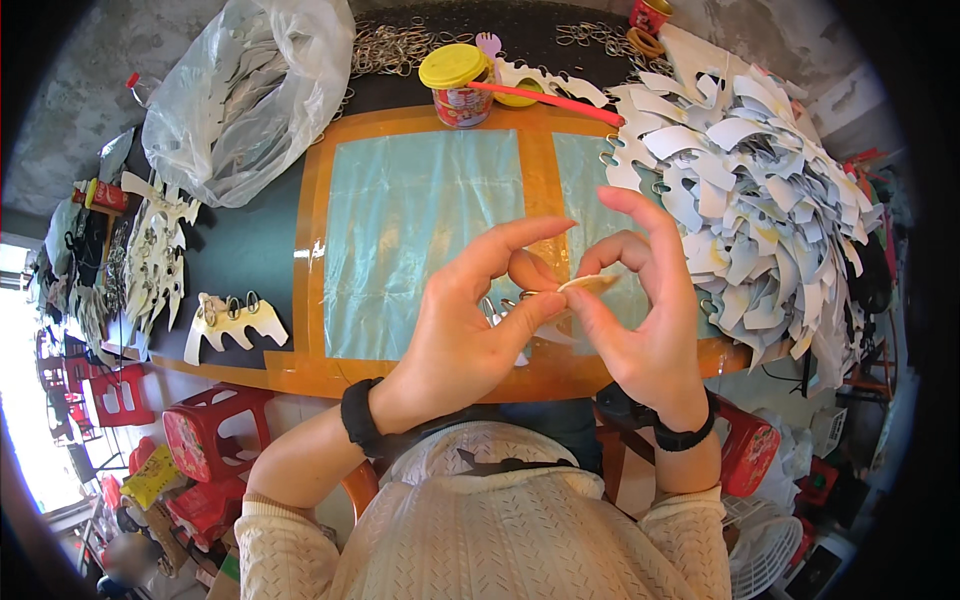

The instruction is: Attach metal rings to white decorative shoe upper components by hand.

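Over the blue sheet [420,200], front middle of the table: 2 bare hands close together, 1 small piece [592,283] between them. Piece pale, seen nearly edge-on; its full outline cannot be told.

Left hand [470,315]: thumb and a curled finger narrowed to a pinch at the piece's left end, metal rings [490,310] just below. Cannot tell whether these rings are through the piece or loose in the grip. Right hand [645,325]: thumb and a bent finger close on the piece from the right. On each hand 1 finger stands raised clear of it, probably to keep the view down onto the pinch open.

Sheet held down by brown tape [310,240] along its edges, likely so it won't slide under the work.

To the right, a big heap [745,210] of white notched pieces, within right-arm reach. Left, 1 loose piece [237,325] with 3 or so rings along its upper edge; beyond it, a ringed stack [155,245], seemingly kept apart from the heap to avoid mixing. Far side: ring pile [390,48], lidded tub [462,95], clear bag [250,120] of more pieces.
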